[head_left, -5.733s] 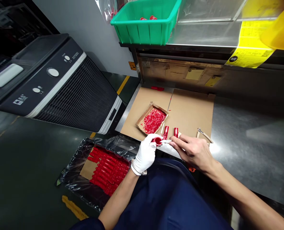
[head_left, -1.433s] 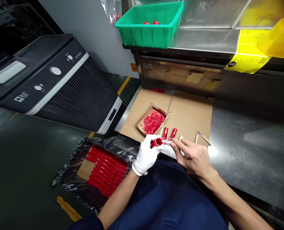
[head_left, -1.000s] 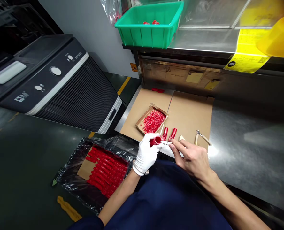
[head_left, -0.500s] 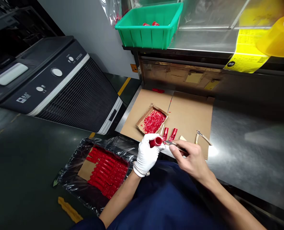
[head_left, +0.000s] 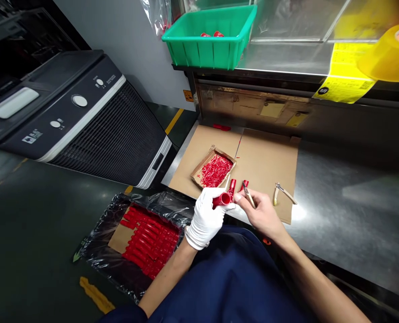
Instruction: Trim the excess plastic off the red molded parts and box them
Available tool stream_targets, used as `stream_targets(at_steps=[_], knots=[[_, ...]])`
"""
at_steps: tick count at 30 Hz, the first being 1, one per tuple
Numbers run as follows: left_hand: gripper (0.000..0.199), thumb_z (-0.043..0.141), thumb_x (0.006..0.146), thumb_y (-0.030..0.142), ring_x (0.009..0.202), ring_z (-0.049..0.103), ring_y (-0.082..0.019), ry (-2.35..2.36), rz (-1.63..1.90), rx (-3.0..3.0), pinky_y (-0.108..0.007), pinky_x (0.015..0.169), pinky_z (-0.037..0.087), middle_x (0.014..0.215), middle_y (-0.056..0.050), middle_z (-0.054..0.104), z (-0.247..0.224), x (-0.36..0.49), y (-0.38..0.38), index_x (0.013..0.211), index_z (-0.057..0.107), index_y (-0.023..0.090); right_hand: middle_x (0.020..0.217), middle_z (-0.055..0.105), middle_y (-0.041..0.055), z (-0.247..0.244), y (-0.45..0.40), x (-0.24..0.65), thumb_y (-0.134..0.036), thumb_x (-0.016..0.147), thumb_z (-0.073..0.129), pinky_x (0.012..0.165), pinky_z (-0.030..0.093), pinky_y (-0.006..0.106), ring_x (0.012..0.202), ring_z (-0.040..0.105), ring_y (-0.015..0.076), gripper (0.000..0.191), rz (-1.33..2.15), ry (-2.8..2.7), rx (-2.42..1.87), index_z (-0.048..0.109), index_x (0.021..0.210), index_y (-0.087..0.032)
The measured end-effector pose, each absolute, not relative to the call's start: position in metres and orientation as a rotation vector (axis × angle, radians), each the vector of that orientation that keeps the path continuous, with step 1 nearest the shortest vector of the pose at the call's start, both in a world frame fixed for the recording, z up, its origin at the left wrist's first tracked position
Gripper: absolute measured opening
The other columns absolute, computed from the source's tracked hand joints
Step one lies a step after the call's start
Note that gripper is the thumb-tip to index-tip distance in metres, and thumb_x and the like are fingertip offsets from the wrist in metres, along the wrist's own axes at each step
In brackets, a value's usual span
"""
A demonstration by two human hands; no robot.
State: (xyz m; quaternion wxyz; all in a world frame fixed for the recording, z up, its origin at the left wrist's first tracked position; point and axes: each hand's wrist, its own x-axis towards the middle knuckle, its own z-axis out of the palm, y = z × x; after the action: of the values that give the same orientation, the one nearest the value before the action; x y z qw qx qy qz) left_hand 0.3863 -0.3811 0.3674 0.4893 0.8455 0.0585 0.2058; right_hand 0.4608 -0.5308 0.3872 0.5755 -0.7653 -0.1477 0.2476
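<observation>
My left hand (head_left: 206, 217), in a white glove, is closed around a red tube-shaped plastic part (head_left: 223, 198), its round open end facing up toward me. Just to the right, my bare right hand (head_left: 261, 213) grips a small knife (head_left: 249, 195) with a tan handle, its dark tip pointing up and away from me, apart from the held part. Beyond the hands, two more red parts, one of them a red tube (head_left: 232, 186) and the other a partly covered tube (head_left: 245, 184), lie on the cardboard sheet (head_left: 266, 157).
A shallow cardboard tray (head_left: 199, 172) holds red scraps. Cutting pliers (head_left: 285, 193) lie at the right. A plastic-lined box (head_left: 118, 244) of red parts stands lower left. Above are a green bin (head_left: 206, 51) and a yellow tape roll (head_left: 388, 54). A dark machine (head_left: 115, 130) stands left.
My right hand has turned the knife, so its tip has swung from the held part to point upward. My left hand keeps its grip, with the red part shifted slightly right.
</observation>
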Motion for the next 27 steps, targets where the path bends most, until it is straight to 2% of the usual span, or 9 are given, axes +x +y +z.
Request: stream_targets(at_steps=[5, 9, 12, 15, 18, 20, 24, 27], knots=[[0.024, 0.065, 0.086, 0.019, 0.095, 0.064, -0.021, -0.026, 0.599, 2.231, -0.037, 0.084, 0.053, 0.102, -0.009, 0.067, 0.363, 0.388, -0.379, 0.111, 0.062, 0.019, 0.06, 0.047, -0.0026, 0.39, -0.529, 0.459, -0.044, 0.087, 0.057, 0.051, 0.033, 0.025, 0.056, 0.039, 0.0112, 0.031, 0.666, -0.448, -1.79, 0.057, 0.071, -0.019], [0.03, 0.069, 0.084, 0.022, 0.094, 0.064, -0.02, 0.02, 0.475, 2.179, -0.036, 0.084, 0.053, 0.102, -0.008, 0.066, 0.359, 0.384, -0.377, 0.113, 0.061, 0.018, 0.059, 0.044, -0.0032, 0.392, -0.537, 0.469, -0.045, 0.09, 0.054, 0.051, 0.032, 0.025, 0.055, 0.037, 0.011, 0.032, 0.692, -0.492, -1.785, 0.057, 0.071, -0.019], [0.028, 0.064, 0.088, 0.023, 0.097, 0.065, -0.02, 0.068, 0.405, 2.131, -0.037, 0.087, 0.053, 0.105, -0.008, 0.066, 0.36, 0.384, -0.377, 0.116, 0.058, 0.018, 0.061, 0.047, -0.0029, 0.396, -0.539, 0.473, -0.046, 0.089, 0.055, 0.05, 0.032, 0.025, 0.054, 0.038, 0.0108, 0.03, 0.657, -0.447, -1.813, 0.058, 0.075, -0.019], [0.027, 0.057, 0.092, 0.021, 0.104, 0.064, -0.022, 0.029, 0.36, 2.132, -0.039, 0.093, 0.051, 0.111, -0.009, 0.067, 0.359, 0.385, -0.379, 0.119, 0.056, 0.019, 0.057, 0.046, -0.0038, 0.399, -0.533, 0.472, -0.045, 0.085, 0.06, 0.048, 0.03, 0.024, 0.052, 0.036, 0.0097, 0.033, 0.773, -0.476, -1.791, 0.051, 0.065, -0.02], [0.043, 0.064, 0.088, 0.024, 0.109, 0.062, -0.023, 0.029, 0.398, 2.108, -0.04, 0.096, 0.051, 0.119, -0.011, 0.061, 0.353, 0.386, -0.38, 0.128, 0.049, 0.019, 0.05, 0.038, -0.0051, 0.397, -0.527, 0.471, -0.047, 0.088, 0.054, 0.045, 0.026, 0.024, 0.048, 0.032, 0.0091, 0.043, 0.847, -0.47, -1.76, 0.042, 0.057, -0.021], [0.052, 0.071, 0.083, 0.025, 0.107, 0.061, -0.022, 0.047, 0.453, 2.11, -0.038, 0.093, 0.052, 0.119, -0.011, 0.057, 0.349, 0.386, -0.38, 0.128, 0.046, 0.018, 0.049, 0.037, -0.0054, 0.395, -0.525, 0.47, -0.05, 0.091, 0.05, 0.043, 0.025, 0.024, 0.046, 0.031, 0.0091, 0.043, 0.864, -0.448, -1.741, 0.045, 0.059, -0.022], [0.034, 0.068, 0.084, 0.023, 0.099, 0.06, -0.019, 0.026, 0.48, 2.152, -0.034, 0.088, 0.051, 0.109, -0.007, 0.055, 0.35, 0.385, -0.375, 0.114, 0.052, 0.018, 0.053, 0.041, -0.005, 0.392, -0.53, 0.471, -0.056, 0.093, 0.045, 0.044, 0.028, 0.024, 0.047, 0.034, 0.0099, 0.043, 0.906, -0.462, -1.685, 0.05, 0.068, -0.021], [0.026, 0.064, 0.087, 0.022, 0.094, 0.061, -0.018, 0.063, 0.407, 2.058, -0.032, 0.086, 0.05, 0.104, -0.006, 0.058, 0.36, 0.383, -0.37, 0.111, 0.053, 0.019, 0.065, 0.049, -0.0026, 0.39, -0.544, 0.475, -0.052, 0.097, 0.042, 0.055, 0.037, 0.025, 0.057, 0.043, 0.0118, 0.038, 0.735, -0.57, -1.792, 0.051, 0.079, -0.021]])
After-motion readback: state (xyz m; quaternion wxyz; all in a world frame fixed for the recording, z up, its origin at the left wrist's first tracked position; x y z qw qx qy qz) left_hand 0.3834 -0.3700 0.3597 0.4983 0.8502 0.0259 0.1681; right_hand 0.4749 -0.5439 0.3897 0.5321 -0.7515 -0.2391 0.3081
